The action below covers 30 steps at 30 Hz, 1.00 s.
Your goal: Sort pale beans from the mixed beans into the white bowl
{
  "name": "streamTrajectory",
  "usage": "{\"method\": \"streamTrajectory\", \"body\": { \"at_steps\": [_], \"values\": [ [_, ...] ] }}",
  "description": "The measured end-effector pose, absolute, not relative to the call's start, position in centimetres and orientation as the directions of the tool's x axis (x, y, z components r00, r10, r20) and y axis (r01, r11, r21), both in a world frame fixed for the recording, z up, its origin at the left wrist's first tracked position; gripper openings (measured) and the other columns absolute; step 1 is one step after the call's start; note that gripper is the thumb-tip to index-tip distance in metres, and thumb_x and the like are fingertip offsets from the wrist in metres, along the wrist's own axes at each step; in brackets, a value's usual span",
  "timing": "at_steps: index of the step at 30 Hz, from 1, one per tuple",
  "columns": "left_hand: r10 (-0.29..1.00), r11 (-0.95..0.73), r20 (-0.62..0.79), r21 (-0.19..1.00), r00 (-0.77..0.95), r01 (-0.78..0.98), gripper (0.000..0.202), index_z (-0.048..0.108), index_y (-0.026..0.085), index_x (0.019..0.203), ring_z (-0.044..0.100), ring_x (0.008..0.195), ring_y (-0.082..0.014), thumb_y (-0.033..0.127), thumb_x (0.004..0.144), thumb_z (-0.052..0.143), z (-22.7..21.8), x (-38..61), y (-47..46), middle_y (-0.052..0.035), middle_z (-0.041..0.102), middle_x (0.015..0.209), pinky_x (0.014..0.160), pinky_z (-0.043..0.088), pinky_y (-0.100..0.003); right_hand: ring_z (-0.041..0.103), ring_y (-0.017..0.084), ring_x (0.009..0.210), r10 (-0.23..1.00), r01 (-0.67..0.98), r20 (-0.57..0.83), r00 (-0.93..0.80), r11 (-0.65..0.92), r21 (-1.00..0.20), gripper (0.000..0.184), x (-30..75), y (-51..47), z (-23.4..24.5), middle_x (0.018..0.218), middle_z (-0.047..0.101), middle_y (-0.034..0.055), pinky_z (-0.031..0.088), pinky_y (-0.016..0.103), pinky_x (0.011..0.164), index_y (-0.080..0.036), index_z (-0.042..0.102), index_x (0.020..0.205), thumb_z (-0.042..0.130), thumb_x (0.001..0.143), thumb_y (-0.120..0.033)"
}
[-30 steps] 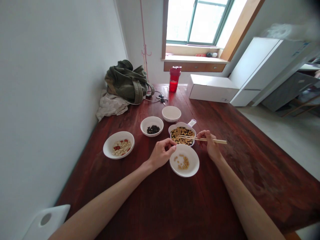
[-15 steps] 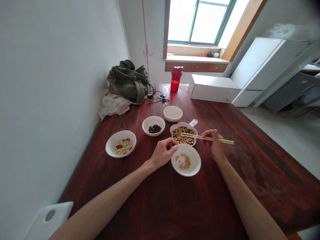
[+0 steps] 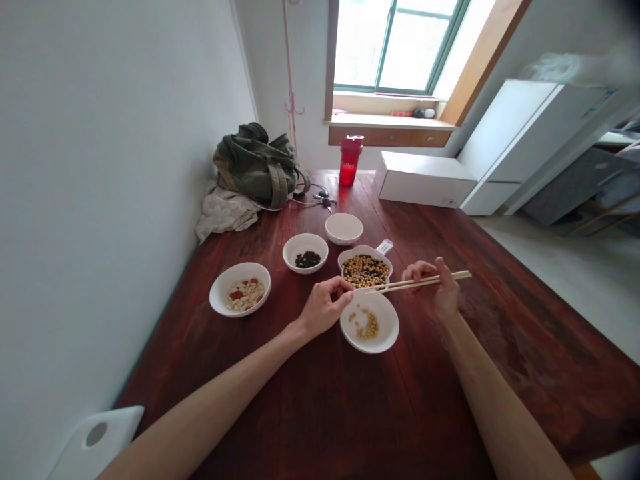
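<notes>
Right grip (image 3: 440, 290): closed on chopsticks (image 3: 395, 287), tips over far rim of bowl (image 3: 387, 320) | Left grip (image 3: 326, 307): at rim, can't tell if pinching | Est.: chopsticks light, stiff, hold behind middle; yellow beans (image 3: 370, 328) hard, slippery

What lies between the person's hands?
In the head view, front ends of pale wooden chopsticks by the far rim of a round white bowl of yellowish beans; a white scalloped pan sits beyond.

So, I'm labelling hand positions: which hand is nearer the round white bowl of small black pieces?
Left. The left hand is on the camera's side of that bowl, slightly to its right; the right hand, holding slender pale chopsticks, is farther off to its right.
</notes>
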<state>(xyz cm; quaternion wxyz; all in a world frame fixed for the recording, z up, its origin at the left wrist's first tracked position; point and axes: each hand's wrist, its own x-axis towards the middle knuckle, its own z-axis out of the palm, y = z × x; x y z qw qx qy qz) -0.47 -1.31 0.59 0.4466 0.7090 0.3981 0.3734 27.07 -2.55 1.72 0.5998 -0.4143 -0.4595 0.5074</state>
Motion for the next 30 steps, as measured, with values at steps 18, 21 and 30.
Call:
{"method": "streamTrajectory", "body": {
  "at_steps": [18,21,30],
  "values": [
    [0.894,-0.295,0.178,0.925,0.412,0.241,0.024,0.072,0.013,0.093,0.051,0.064,-0.012,0.034,0.092,0.061,0.2,-0.6,-1.2,-0.0005,0.061,0.071,0.06,0.037,-0.023,0.055,0.016,0.06,0.968,0.011,0.195,0.159,0.196,-0.981,0.055,25.9,-1.7,-1.6,0.07,0.063,0.0031,0.04,0.025,0.047,-0.022,0.067,0.08,0.041,0.098,-0.068],
    [0.897,-0.289,0.174,0.927,0.407,0.241,0.024,0.072,0.013,0.094,0.052,0.065,-0.0123,0.033,0.092,0.061,0.3,-0.5,-1.2,-0.001,0.062,0.072,0.06,0.038,-0.024,0.054,0.016,0.06,0.964,0.067,0.221,0.148,0.213,-0.975,0.052,26.0,-1.7,-1.8,0.07,0.062,0.0029,0.039,0.026,0.048,-0.022,0.067,0.081,0.043,0.099,-0.064],
    [0.899,-0.279,0.169,0.932,0.403,0.232,0.022,0.072,0.013,0.093,0.052,0.063,-0.012,0.033,0.091,0.062,0.4,-0.5,-1.2,-0.0008,0.063,0.071,0.06,0.039,-0.023,0.053,0.015,0.057,0.959,0.08,0.231,0.166,0.22,-0.972,0.05,25.7,-1.7,-1.9,0.067,0.062,0.0024,0.037,0.026,0.047,-0.022,0.069,0.082,0.044,0.1,-0.062]
  ]
}}
